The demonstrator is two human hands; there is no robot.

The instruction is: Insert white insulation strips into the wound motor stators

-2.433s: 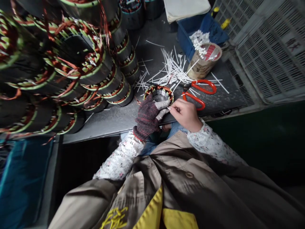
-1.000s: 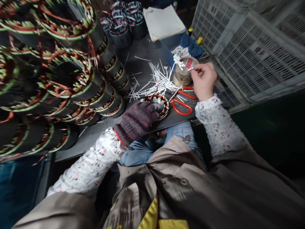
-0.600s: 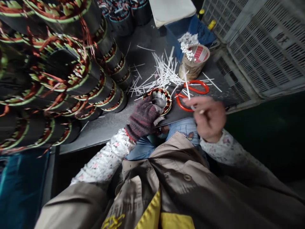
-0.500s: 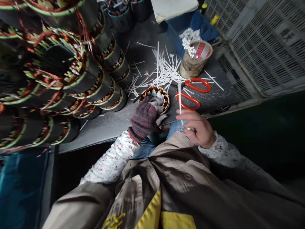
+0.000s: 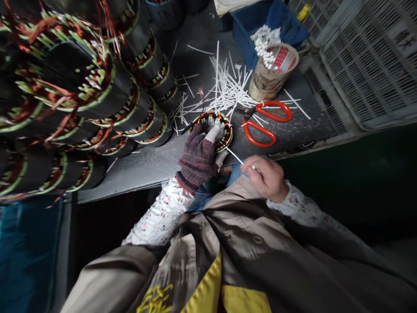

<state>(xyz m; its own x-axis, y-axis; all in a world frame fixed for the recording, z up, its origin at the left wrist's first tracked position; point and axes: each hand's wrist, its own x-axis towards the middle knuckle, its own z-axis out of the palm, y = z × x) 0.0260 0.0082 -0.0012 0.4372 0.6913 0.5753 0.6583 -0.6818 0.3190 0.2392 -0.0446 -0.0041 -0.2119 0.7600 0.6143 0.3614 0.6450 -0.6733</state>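
On your left, wound motor cores (image 5: 97, 87) are standing in heavy stacks on the bench (image 5: 140, 174), with their copper wire showing. Your left hand (image 5: 197, 158), in a dark knit glove, is closing narrowly over a smaller wound core (image 5: 227, 134) sitting near the bench's front edge, with its pale fingertips (image 5: 213, 132) pressing into the centre hole. That core looks heavy and stiff, its wire easily damaged, so the steel body seems the safest place to hold. Just to the right, your bare right hand (image 5: 265, 178) is pinching a thin white stick (image 5: 234, 156), its tip pointing toward the core. Farther back, loose white sticks (image 5: 228, 93) are lying beside red-handled scissors (image 5: 273, 112), a round tub (image 5: 265, 84), a blue bin (image 5: 247, 39) and a white plastic crate (image 5: 368, 65).
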